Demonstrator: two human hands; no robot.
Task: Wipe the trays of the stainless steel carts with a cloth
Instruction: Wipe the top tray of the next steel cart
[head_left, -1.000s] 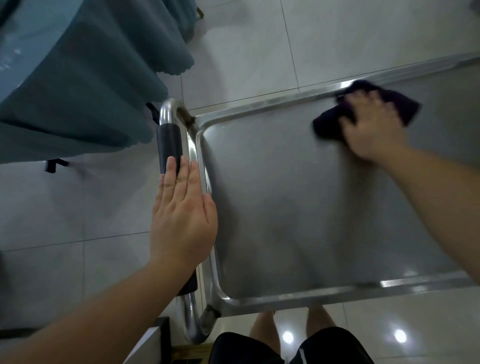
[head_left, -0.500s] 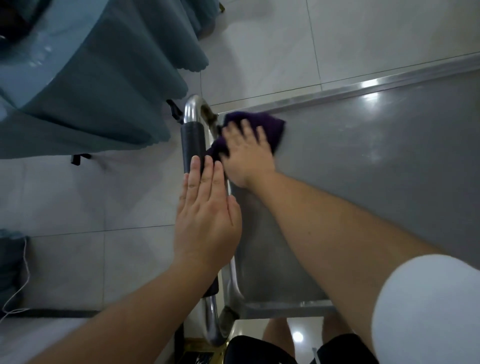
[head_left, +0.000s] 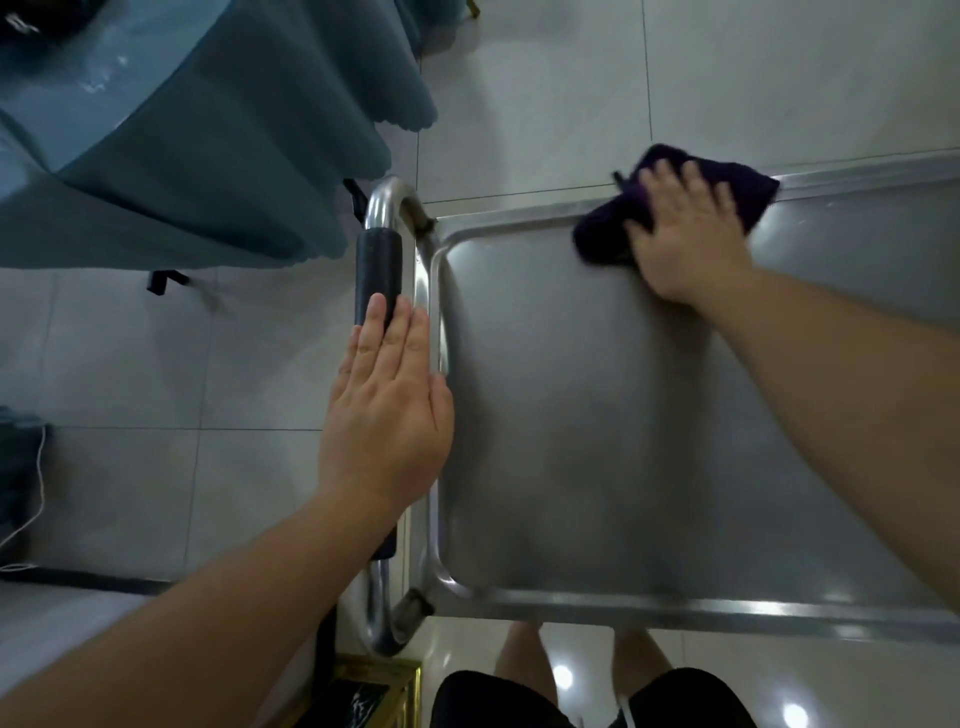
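— Cloth (head_left: 670, 208), where?
— Dark, nubbly, bunched on the brushed-steel tray (head_left: 571, 415) at its far rim, under the right hand (head_left: 685, 239), fingers spread flat.
— Left hand (head_left: 387, 415)?
— Flat, fingers together, on the padded black handle (head_left: 378, 270).

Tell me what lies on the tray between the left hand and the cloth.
Nothing: in the head view, only bare steel tray floor stretches between the left hand, resting flat on the cart handle, and the purple cloth under the right hand.
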